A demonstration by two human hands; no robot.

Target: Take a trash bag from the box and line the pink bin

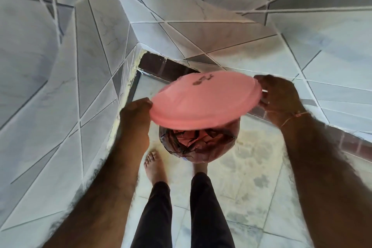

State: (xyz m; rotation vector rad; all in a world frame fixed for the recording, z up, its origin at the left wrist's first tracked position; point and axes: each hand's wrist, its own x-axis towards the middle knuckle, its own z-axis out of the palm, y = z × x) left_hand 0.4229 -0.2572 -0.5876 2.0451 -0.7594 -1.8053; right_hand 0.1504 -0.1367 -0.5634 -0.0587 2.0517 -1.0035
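A round pink lid (203, 100) hangs tilted above the bin, its far edge higher than its near edge. My left hand (135, 116) grips the lid's left rim. My right hand (278, 96) grips its right rim. Below the lid stands the bin (221, 147) on the floor, its mouth lined with a dark translucent trash bag (193, 143) that folds over the rim; pink shows through inside. The lid hides the far half of the bin's mouth. No bag box is in view.
The bin stands in a corner of grey tiled walls (60, 86) on a stained tiled floor (251, 167). My bare feet (154, 167) and dark trouser legs are just in front of the bin. A dark skirting strip (167, 68) runs along the wall base.
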